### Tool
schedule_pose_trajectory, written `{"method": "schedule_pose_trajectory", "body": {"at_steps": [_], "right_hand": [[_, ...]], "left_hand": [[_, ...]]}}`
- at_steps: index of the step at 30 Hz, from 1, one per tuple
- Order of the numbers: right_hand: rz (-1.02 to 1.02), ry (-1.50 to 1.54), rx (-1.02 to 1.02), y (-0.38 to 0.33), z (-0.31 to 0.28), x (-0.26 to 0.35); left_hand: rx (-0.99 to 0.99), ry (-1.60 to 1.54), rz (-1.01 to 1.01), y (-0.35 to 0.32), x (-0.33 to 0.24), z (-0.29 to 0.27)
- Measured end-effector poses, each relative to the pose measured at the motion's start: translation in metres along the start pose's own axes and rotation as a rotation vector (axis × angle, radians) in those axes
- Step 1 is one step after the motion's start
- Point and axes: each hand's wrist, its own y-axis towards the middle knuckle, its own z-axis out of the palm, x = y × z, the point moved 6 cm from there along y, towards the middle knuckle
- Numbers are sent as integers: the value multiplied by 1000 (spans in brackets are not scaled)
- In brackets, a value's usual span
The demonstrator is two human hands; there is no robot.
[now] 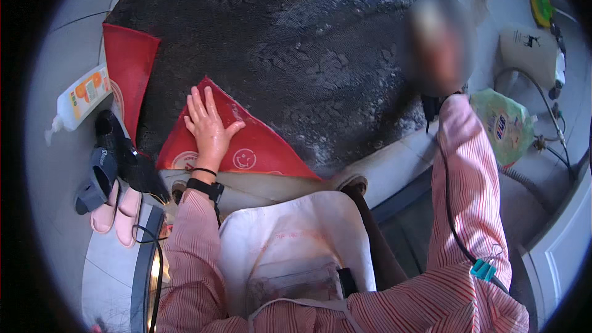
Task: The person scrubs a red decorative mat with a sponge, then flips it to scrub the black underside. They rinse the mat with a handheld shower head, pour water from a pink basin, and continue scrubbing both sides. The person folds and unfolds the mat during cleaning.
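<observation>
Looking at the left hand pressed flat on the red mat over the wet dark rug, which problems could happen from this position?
1. The left hand presses flat on the red mat, which lies on a wet, foamy dark rug; the mat could slide and the hand slip.
2. A black cable runs along the right sleeve near the wet rug; it could snag or get wet.
3. Slippers lie close beside the person; they might cause tripping.

1 head-worn fisheye looks steeply down, apparently close.
</observation>
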Motion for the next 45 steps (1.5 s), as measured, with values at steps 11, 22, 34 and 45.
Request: {"method": "schedule_pose_trajectory", "body": {"at_steps": [11,22,34,45], "right_hand": [[-956,-439,499,-213,101,-25],[-292,-576,261,-103,21,-43],[-810,-651,-292,-84,-90,-41],[-863,-394,282,-178,16,-90]], "left_hand": [[38,50,13,8,-14,-8],[29,116,34,15,-9,-9],[-178,211,289,136,8,-64],[40,45,24,6,-112,18]]}}
